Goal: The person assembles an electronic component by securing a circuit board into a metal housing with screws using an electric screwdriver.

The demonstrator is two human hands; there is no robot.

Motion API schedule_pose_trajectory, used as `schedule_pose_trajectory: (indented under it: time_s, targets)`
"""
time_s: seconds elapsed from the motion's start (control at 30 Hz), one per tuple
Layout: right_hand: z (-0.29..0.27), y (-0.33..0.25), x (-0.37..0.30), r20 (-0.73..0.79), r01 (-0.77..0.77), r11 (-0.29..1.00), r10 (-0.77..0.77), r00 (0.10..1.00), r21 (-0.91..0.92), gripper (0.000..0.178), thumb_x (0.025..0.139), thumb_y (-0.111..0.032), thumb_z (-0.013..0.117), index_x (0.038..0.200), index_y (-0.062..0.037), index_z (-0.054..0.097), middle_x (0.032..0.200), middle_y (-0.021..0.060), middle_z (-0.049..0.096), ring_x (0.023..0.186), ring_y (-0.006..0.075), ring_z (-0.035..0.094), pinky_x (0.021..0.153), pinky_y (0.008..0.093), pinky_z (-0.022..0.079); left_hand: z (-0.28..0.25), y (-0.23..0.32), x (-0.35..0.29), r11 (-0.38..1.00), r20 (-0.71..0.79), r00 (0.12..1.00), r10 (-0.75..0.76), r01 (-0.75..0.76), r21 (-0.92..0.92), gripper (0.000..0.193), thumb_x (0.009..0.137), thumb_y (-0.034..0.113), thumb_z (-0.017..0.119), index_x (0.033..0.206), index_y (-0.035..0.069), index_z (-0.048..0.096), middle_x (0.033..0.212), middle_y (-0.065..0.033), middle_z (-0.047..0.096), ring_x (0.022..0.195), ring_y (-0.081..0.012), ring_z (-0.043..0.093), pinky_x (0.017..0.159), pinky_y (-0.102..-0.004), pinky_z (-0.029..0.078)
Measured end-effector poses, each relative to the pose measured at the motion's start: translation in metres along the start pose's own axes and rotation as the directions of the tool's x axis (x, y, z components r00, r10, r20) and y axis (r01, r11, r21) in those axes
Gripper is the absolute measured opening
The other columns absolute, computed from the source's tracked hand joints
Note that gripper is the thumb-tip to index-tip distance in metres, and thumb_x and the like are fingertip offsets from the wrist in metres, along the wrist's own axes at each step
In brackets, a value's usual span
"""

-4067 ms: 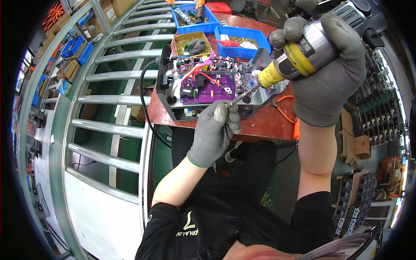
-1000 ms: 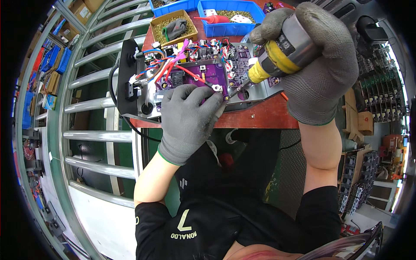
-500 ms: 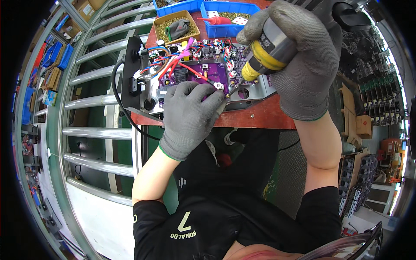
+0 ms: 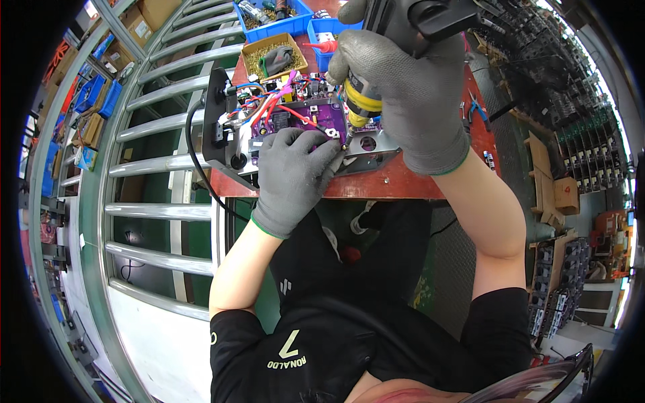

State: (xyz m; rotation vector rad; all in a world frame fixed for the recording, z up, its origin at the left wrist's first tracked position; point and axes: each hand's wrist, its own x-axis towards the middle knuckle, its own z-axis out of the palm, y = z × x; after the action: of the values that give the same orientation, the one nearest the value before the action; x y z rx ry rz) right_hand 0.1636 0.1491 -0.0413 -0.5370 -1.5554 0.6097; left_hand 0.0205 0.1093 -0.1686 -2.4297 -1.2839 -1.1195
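Note:
My right hand (image 4: 416, 94), in a grey work glove, is wrapped round a power screwdriver (image 4: 363, 104) with yellow bands on its dark body. The tool stands steeply over the near right part of a metal chassis (image 4: 242, 144); its tip is hardly visible. Inside the chassis is a purple circuit board (image 4: 324, 117) with red, blue and brown wires (image 4: 295, 114) and a pink connector sleeve. My left hand (image 4: 292, 174), gloved likewise, lies over the chassis's near edge. Its fingers are curled, thumb and forefinger together near the board's corner; what they pinch is hidden.
The chassis sits on a red tabletop (image 4: 416, 187). Behind it stand a carton tray of screws (image 4: 299, 44) with a glove in it, and blue bins (image 4: 306, 15). Pliers (image 4: 478, 111) lie at the right. A roller conveyor (image 4: 158, 211) runs along the left; a black cable (image 4: 190, 138) loops off the chassis.
My right hand and the screwdriver have moved left, and the tool now stands more upright. My left hand keeps its place at the chassis edge. The view has shifted slightly.

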Motion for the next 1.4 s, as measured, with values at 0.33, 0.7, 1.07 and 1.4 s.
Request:
schedule_pose_trajectory:
  time_s: [0.33,0.7,1.07,1.4]
  targets:
    - [-0.011,0.001,0.006,0.101,-0.161,0.982,0.151,0.983,0.095,0.023,0.082,-0.004,0.069,0.102,-0.0014,0.058,0.076,-0.0026,0.057,0.064,0.0048,0.052,0.057,0.0246,0.043,-0.003,0.001,0.002,1.0,-0.009,1.0,0.002,-0.002,-0.015,0.019,0.075,0.022,0.078,0.092,0.014,0.076,0.09,-0.0018,0.069,0.084,-0.026,0.062,0.076,-0.0402,0.048]
    - [-0.011,0.007,0.0,0.101,-0.161,0.987,0.159,0.982,0.006,0.023,0.091,-0.008,0.061,0.112,0.0008,0.059,0.085,0.0136,0.067,0.07,0.0175,0.068,0.065,0.0295,0.056,-0.001,0.0,0.0,1.0,-0.042,0.999,0.008,-0.009,-0.013,0.018,0.074,0.022,0.079,0.09,0.013,0.076,0.087,-0.0012,0.069,0.082,-0.0251,0.062,0.074,-0.0388,0.048]
    - [-0.01,0.004,-0.002,0.119,-0.225,0.974,0.223,0.967,0.003,0.025,0.087,-0.007,0.066,0.11,-0.0008,0.059,0.08,0.0076,0.066,0.065,0.0139,0.067,0.059,0.0272,0.053,-0.002,0.002,0.0,1.0,-0.03,0.999,0.019,-0.019,0.0,0.017,0.074,0.022,0.079,0.088,0.014,0.075,0.087,-0.0009,0.068,0.08,-0.0248,0.061,0.073,-0.039,0.048]
    - [-0.011,0.01,0.003,0.042,-0.133,0.987,0.13,0.991,0.091,0.029,0.081,-0.007,0.071,0.104,-0.0006,0.055,0.081,0.0069,0.066,0.07,0.0139,0.071,0.063,0.0291,0.058,-0.002,0.002,0.002,1.0,-0.018,1.0,0.007,-0.007,0.005,0.018,0.075,0.023,0.079,0.091,0.015,0.076,0.089,-0.0004,0.068,0.084,-0.0254,0.062,0.075,-0.0393,0.048]
